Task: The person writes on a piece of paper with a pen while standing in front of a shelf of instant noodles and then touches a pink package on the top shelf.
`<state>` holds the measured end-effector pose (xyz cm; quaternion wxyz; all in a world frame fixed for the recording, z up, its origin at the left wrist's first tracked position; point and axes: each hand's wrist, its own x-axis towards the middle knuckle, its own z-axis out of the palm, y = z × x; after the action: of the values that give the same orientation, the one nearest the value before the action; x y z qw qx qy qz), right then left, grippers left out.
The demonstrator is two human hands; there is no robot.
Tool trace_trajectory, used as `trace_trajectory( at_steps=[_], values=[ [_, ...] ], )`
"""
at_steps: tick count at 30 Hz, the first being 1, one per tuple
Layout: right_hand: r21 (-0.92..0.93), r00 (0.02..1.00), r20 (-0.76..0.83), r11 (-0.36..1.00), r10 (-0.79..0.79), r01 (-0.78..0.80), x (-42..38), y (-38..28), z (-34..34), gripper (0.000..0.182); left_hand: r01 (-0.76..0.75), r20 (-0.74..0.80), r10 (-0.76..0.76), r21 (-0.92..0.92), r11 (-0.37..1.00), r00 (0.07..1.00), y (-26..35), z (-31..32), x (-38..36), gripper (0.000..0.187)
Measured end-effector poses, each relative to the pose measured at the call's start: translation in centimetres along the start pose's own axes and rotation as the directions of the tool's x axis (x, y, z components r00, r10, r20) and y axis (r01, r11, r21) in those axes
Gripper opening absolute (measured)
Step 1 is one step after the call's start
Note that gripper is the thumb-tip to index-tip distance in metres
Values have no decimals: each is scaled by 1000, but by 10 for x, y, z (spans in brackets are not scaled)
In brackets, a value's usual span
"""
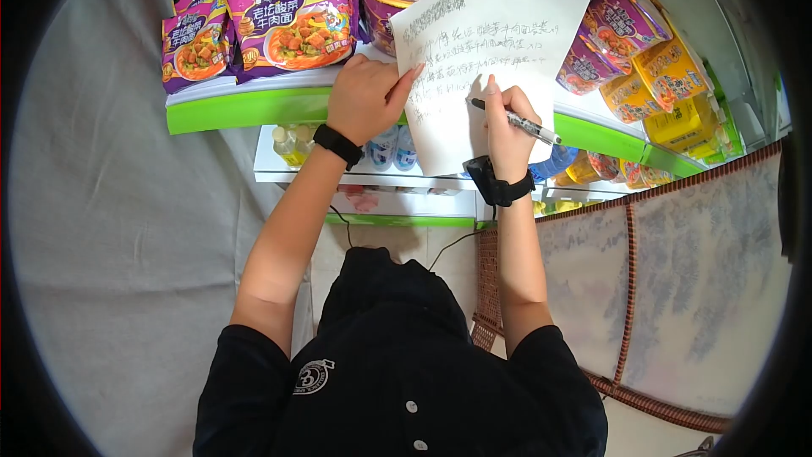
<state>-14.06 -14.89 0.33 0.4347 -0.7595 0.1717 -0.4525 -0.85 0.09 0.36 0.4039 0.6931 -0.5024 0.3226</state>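
A white sheet of paper [506,10] with several lines of handwriting lies against the noodle packages on the upper shelf. Its lower end hangs over the green shelf edge. My left hand [365,97] is closed at the sheet's left edge, with the thumb on the paper and the other fingers partly hidden. In my right hand [511,137] is a pen [534,128], its dark tip at the written lines on the paper. Black bands circle both wrists.
Purple noodle bags [292,25] stand left of the paper, and noodle tubs [622,21] stand to the right. Bottles [382,151] are on the lower shelf [269,165]. Grey cloth [144,245] hangs at left; a brown-edged panel [702,262] is at right.
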Motion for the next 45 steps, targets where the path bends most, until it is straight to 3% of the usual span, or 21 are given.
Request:
trace_trajectory(
  at_steps=[7, 10, 16, 25, 28, 30, 33, 37, 39, 40, 42, 45],
  values=[
    [63, 998, 32, 997, 52, -54, 0, 6, -2, 37, -4, -2, 4, 4, 1000, 1000, -2, 2, -1, 28],
    [29, 999, 47, 1000, 8, -10, 0, 7, -2, 37, 3, 6, -3, 16, 1000, 1000, 0, 0, 0, 29],
    [81, 995, 12, 992, 94, -95, 0, 4, -1, 38, 18, 18, -18, -2, 1000, 1000, 2, -2, 1, 28],
    [-70, 993, 57, 991, -107, 111, 1, 0, -2, 37, 9, 20, -9, 10, 1000, 1000, 0, 0, 0, 27],
    [-28, 995, 83, 998, -56, 58, 3, 0, -5, 36, 0, 13, 0, 22, 1000, 1000, 0, 0, 1, 27],
    [229, 981, 76, 954, 180, -193, 3, -11, -7, 36, -2, 10, 1, 23, 1000, 1000, 0, 0, 0, 27],
    [150, 996, -10, 985, 84, -81, 4, -11, 0, 37, -4, 4, 4, 25, 1000, 1000, -1, 2, -1, 26],
    [178, 998, 39, 982, 50, -56, 4, 1, 0, 37, 3, 12, -3, 22, 1000, 1000, 0, 0, 0, 26],
    [51, 1000, -20, 999, -9, 10, 6, 4, -1, 38, 5, 10, -6, 20, 1000, 1000, 1, -1, 1, 26],
    [52, 1000, -18, 999, -9, 10, 6, 0, -1, 38, 7, 10, -7, 15, 1000, 1000, 2, -1, 1, 26],
    [169, 988, 56, 974, 142, -150, 5, -10, -3, 39, 2, 8, -2, 19, 1000, 1000, 1, 0, 1, 26],
    [87, 999, 46, 996, 22, -26, 7, 5, -4, 40, -3, 6, 3, 18, 1000, 1000, 0, 1, 1, 27]
  ],
)
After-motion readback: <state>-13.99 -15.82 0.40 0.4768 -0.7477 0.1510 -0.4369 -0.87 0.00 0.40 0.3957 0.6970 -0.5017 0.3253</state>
